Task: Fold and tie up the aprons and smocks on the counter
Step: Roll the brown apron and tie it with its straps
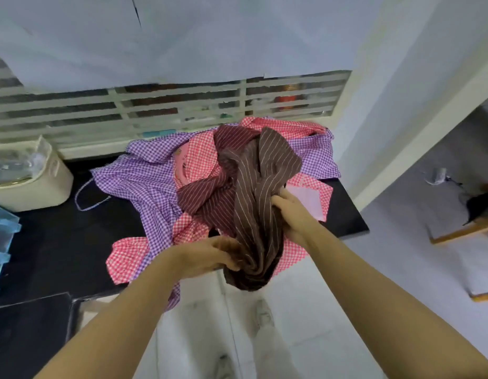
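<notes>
Apron, brown striped, bunched: left hand, right hand both grip it.

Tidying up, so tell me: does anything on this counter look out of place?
Nothing is folded: the purple checked garment and red checked garment lie crumpled, overhanging the black counter at its front edge. The left hand and right hand grip a bunched brown striped garment.

No readable text, labels or numbers anywhere.
</notes>
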### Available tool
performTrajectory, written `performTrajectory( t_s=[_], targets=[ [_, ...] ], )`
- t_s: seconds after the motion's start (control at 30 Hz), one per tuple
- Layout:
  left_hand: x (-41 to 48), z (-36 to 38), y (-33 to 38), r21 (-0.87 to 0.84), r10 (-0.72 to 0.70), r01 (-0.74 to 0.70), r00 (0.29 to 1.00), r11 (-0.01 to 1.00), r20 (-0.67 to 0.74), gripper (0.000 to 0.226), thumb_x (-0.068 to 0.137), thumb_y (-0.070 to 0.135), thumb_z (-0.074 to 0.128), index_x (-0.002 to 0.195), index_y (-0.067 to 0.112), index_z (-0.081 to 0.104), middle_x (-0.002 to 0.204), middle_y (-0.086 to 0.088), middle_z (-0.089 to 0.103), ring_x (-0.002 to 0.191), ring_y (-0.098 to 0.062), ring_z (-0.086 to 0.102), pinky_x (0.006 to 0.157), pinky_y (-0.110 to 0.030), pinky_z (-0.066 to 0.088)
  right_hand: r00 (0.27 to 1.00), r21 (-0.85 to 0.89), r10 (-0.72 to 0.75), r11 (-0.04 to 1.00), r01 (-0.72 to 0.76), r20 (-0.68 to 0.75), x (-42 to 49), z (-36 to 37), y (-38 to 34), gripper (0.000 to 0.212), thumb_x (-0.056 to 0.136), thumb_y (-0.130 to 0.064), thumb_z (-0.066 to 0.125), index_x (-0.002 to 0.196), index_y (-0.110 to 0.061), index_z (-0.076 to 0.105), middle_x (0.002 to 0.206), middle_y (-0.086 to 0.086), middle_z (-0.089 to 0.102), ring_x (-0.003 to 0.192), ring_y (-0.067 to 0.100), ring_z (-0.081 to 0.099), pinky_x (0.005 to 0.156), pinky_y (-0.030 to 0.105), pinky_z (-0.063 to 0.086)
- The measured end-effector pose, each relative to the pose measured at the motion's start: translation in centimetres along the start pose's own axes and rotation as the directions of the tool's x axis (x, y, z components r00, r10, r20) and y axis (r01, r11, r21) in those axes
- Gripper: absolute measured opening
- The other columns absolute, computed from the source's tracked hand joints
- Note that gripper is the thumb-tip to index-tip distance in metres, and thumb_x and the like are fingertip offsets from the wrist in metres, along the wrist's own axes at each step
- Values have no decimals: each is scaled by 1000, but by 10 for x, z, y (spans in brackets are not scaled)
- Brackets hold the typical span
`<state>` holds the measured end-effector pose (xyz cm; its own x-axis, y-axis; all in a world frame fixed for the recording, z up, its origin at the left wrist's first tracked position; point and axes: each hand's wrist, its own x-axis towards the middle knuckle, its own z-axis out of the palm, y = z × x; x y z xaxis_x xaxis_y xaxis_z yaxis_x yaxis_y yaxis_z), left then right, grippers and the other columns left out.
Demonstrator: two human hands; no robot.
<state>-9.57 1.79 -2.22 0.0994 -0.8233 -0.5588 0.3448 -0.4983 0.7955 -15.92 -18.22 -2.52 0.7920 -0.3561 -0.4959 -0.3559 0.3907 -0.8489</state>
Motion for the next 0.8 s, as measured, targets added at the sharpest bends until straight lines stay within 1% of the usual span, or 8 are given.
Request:
performTrajectory(
  t_s=[0.1, 0.2, 0.3, 0.43, 0.57, 0.7, 0.77, 0.8],
  targets=[
    [-25, 10, -26, -179, 62, -37, 989, 983, 138, 55, 92, 27, 62, 144, 28, 42, 141, -12, 51, 133, -34, 45, 109, -53, 39, 987, -98, 25, 995, -10, 157, -54, -4, 13, 33, 94, 7, 44, 121, -6, 59, 110, 13, 70, 97, 25, 68, 82, 32, 57],
    [-36, 37, -30, -155, 12, -13, 1000, 988, -11, 70, 77, 54, 73, 139, 32, 48, 134, 2, 60, 124, -21, 56, 105, -48, 44, 930, -326, 216, 939, -113, 298, -94, -12, 25, 26, 92, 10, 50, 89, -13, 61, 85, 0, 73, 84, 14, 69, 80, 26, 55],
    [-37, 70, -45, 3, -125, 125, 987, 992, -99, 41, 88, 37, 66, 127, 25, 59, 122, 2, 68, 114, -18, 63, 105, -45, 45, 847, -535, 389, 831, -152, 364, -114, -21, 45, 19, 90, 0, 63, 100, -15, 66, 108, 5, 71, 104, 22, 66, 101, 37, 50],
    [-41, 109, -72, -179, -198, 165, 963, 970, -185, 23, 97, 14, 46, 109, 9, 64, 97, -6, 75, 86, -16, 70, 83, -31, 54, 857, -535, 421, 817, -215, 298, -129, -36, 61, 37, 88, -25, 72, 113, 1, 67, 110, 16, 71, 105, 30, 68, 97, 41, 53],
    [-50, 146, -91, -496, -145, -80, 905, 864, -400, 27, 94, 12, 39, 84, 6, 64, 67, -10, 68, 60, -21, 65, 72, -37, 50, 985, -329, 146, 938, -108, 95, -146, -74, 71, 16, 92, -16, 66, 77, -11, 68, 79, 8, 71, 75, 20, 67, 67, 29, 54],
    [-63, 182, -114, -648, -105, -340, 831, 682, -547, 30, 94, 21, 40, 88, 4, 64, 85, -14, 68, 76, -28, 65, 81, -44, 50, 980, -442, -22, 894, -69, -198, -167, -131, 97, 21, 92, -11, 62, 71, -8, 59, 66, 8, 61, 56, 12, 58, 46, 18, 43],
    [-67, 201, -118, -667, -63, -458, 796, 588, -602, 31, 93, 22, 41, 84, 6, 66, 86, -12, 69, 75, -28, 66, 81, -43, 50, 979, -470, 133, 862, -192, -158, -180, -148, 109, 16, 94, -21, 60, 102, -8, 57, 91, 8, 60, 76, 16, 59, 63, 26, 48],
    [-67, 209, -119, -665, -39, -511, 777, 545, -629, 35, 93, 24, 41, 78, 7, 69, 85, -11, 71, 71, -27, 68, 79, -43, 50, 972, -509, 196, 828, -235, -128, -186, -153, 114, 34, 94, -26, 60, 123, -11, 47, 109, 6, 56, 94, 19, 56, 78, 31, 47]
  ],
)
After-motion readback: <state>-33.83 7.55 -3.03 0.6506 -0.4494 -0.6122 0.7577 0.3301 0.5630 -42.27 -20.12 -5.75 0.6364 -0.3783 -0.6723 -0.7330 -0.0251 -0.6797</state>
